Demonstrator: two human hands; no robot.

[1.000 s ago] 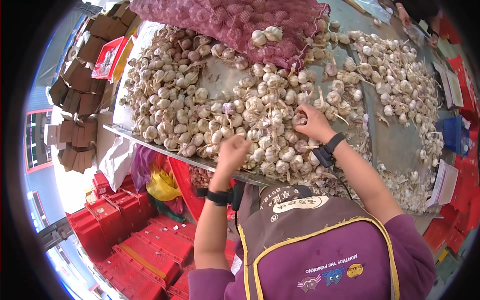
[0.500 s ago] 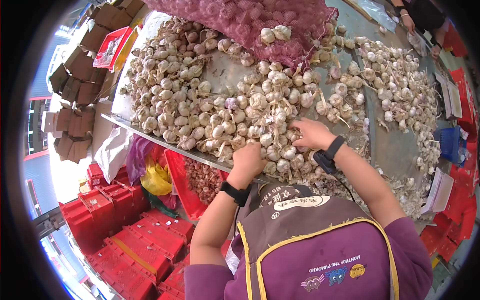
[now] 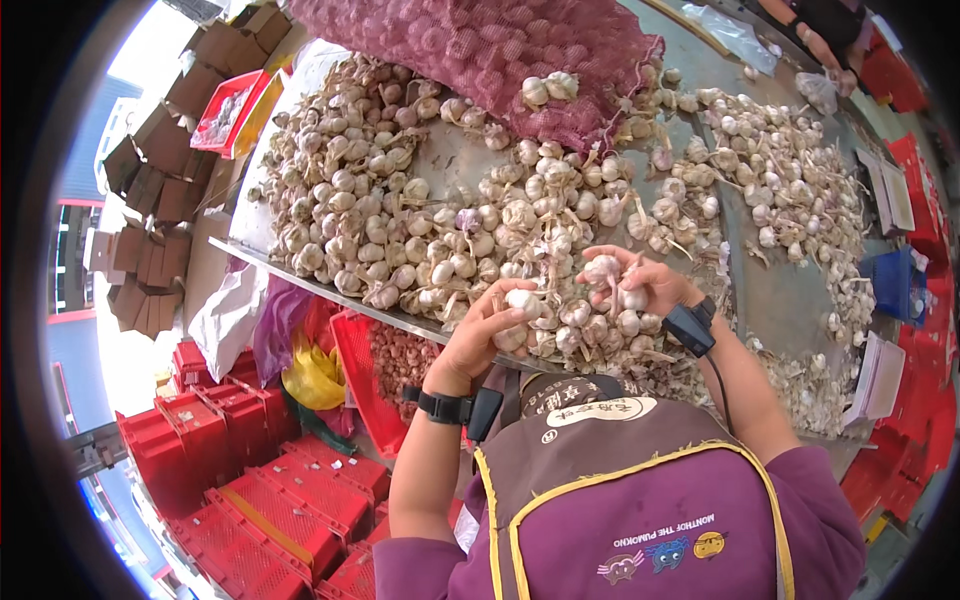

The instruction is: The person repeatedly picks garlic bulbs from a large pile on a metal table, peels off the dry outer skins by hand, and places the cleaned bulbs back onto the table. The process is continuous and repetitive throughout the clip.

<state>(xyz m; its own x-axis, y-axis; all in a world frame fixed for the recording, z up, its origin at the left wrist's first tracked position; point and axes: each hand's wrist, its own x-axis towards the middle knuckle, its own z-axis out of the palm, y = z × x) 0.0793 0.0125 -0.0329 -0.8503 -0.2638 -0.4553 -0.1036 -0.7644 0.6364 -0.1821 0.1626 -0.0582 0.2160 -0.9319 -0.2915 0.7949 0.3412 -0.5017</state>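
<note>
Near the table's front edge, my left hand (image 3: 478,338) is closed with a pale garlic bulb (image 3: 524,302) between thumb and fingers. To its right my right hand (image 3: 655,282) curls, palm up, around a garlic bulb (image 3: 603,269) with a purplish stem. A second bulb (image 3: 634,298) shows by its palm; whether it is held or lies beneath, I cannot tell. Below and between both hands spreads a heap of loose garlic bulbs (image 3: 575,313) with dry stalks and papery skins. More bulbs (image 3: 345,200) cover the left part of the metal table (image 3: 440,157).
A purple mesh sack (image 3: 450,50) full of garlic lies at the back, two bulbs on top. Red crates (image 3: 250,520) stand below left, one crate (image 3: 355,350) holding garlic. At right are another garlic pile (image 3: 785,190), a blue basket (image 3: 897,285) and another person's arm (image 3: 815,45).
Both hands have lifted slightly from the heap and turned, each now with garlic in its fingers. Earlier they were down among the bulbs. The right hand has moved a little to the right.
</note>
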